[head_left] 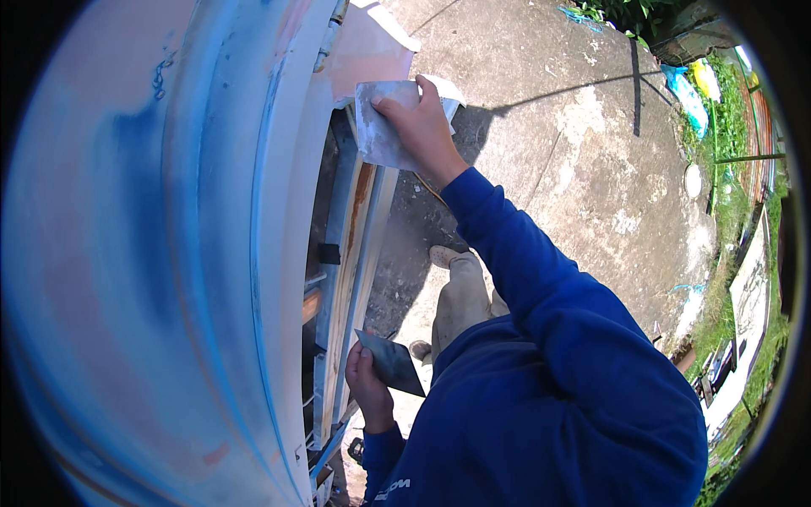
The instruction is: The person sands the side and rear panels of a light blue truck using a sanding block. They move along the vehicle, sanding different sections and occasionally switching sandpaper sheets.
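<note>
In right hand (425, 127), blotchy grey sheet (378, 142)

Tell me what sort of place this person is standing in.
It looks like an outdoor yard, perhaps used as an open-air workspace: there's sunlit concrete underfoot, grass along its edge, and a large panel patched in blue, white and pink.

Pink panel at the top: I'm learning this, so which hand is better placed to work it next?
The right hand, probably: its grey plate appears close to the pink panel, while the left hand holds a dark plate lower in view.
</note>
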A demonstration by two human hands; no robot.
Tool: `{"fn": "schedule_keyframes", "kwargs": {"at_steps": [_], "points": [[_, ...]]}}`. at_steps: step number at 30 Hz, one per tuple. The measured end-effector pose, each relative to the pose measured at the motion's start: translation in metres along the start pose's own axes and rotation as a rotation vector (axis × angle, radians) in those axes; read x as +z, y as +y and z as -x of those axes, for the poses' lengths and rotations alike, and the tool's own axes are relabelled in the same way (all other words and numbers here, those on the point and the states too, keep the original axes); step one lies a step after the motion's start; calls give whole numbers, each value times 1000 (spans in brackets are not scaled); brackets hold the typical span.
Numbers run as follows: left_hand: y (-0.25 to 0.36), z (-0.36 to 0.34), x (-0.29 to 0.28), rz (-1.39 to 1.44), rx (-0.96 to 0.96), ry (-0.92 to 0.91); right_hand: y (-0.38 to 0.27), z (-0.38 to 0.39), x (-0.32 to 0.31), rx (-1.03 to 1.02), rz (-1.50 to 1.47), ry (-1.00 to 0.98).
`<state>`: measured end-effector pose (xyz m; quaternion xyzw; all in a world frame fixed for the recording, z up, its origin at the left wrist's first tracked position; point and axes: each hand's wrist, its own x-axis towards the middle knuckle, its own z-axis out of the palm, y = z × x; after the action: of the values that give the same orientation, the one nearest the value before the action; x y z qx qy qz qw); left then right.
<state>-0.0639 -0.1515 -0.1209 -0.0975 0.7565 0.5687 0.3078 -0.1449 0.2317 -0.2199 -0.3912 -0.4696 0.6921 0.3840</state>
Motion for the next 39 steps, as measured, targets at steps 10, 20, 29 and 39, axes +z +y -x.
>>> {"fn": "schedule_keyframes", "kwargs": {"at_steps": [10, 20, 29, 39], "points": [[-3, -2, 6, -9, 37, 30, 11, -7, 8, -79, 258, -1], [-1, -1, 8, -10, 45, 22, -5, -3, 8, -118, 354, 9], [0, -3, 13, -54, 54, -4, -18, 1, 5, -186, 473, -19], [4, -11, 19, -47, 38, -36, -16, 17, 4, -210, 473, -42]]}}
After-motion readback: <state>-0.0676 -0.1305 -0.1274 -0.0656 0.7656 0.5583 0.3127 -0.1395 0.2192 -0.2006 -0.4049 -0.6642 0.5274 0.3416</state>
